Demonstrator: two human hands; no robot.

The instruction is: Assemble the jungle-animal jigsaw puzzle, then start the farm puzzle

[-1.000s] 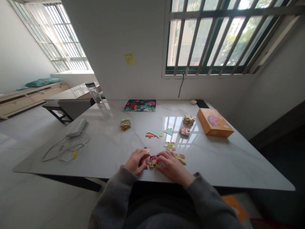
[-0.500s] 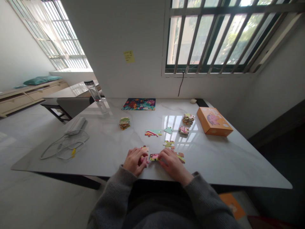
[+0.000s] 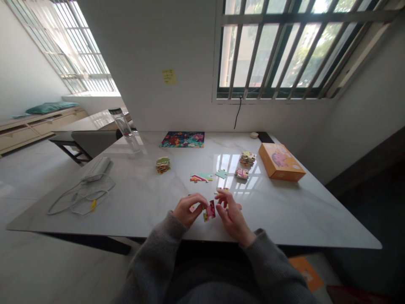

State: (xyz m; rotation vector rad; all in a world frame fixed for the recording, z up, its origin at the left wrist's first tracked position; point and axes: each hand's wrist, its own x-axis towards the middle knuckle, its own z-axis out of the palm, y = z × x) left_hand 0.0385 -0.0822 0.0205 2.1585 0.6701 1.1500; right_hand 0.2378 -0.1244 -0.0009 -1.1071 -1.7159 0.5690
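Observation:
Between thumb and fingers, my left hand (image 3: 190,209) pinches a pink and yellow-green jigsaw puzzle piece (image 3: 209,211), tilted up off the table. Just to the right, my right hand (image 3: 234,216) has its fingers apart and nothing visible in them. Other pieces lie partly hidden under and behind both hands, among them a green piece (image 3: 223,189) past the right fingertips. Farther back lie a red and mint puzzle strip (image 3: 201,177) and a mint piece (image 3: 221,173). A small pile of pink pieces (image 3: 242,173) sits to their right.
Stacked puzzle pieces stand at left (image 3: 163,165) and right (image 3: 247,158). An orange box (image 3: 281,162) is at the right, a colourful picture sheet (image 3: 182,139) by the wall. A white device (image 3: 97,169) with cables and a clear bottle (image 3: 121,123) are at the left.
The pink piece has gone from my right fingers to my left hand and is now turned and tilted up. My right hand has opened.

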